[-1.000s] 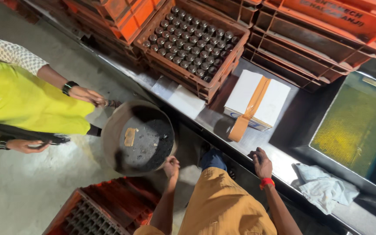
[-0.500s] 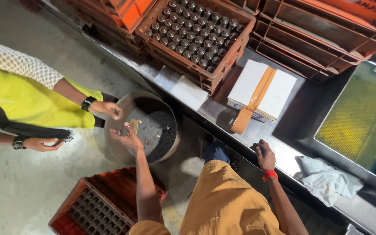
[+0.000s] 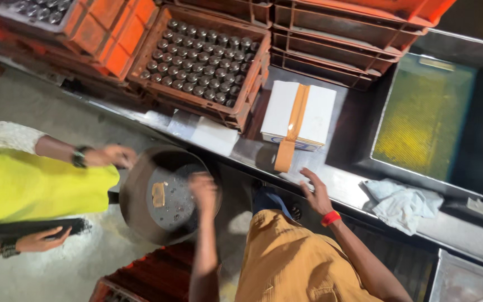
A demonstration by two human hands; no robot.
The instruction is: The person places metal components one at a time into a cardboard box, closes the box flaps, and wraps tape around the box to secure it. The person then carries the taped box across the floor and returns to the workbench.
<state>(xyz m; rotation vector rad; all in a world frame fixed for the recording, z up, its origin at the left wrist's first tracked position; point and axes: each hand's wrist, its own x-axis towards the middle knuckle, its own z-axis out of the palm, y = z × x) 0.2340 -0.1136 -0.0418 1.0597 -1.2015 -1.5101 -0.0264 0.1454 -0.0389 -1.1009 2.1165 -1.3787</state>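
At the far left a co-worker in a yellow top (image 3: 23,184) steadies the round metal pan (image 3: 166,193) by its rim, and that person's other hand grips a dark object I cannot identify. The pan sits low beside the table (image 3: 331,184), nearly empty but for one small tan piece (image 3: 158,194) and some wet specks, so the picking out looks mostly done with that piece left. The left hand (image 3: 203,190) hovers over the pan's inside, blurred; whether its fingers are spread or pinched I cannot tell. The right hand (image 3: 317,193) rests wide and flat on the table edge, holding nothing, just below a taped white box (image 3: 299,114). Behind, a crate of capped bottles (image 3: 205,61) looks full. The red crate (image 3: 152,279) at the bottom is cut off, its contents hidden. A crumpled cloth (image 3: 403,204) lies to the right.
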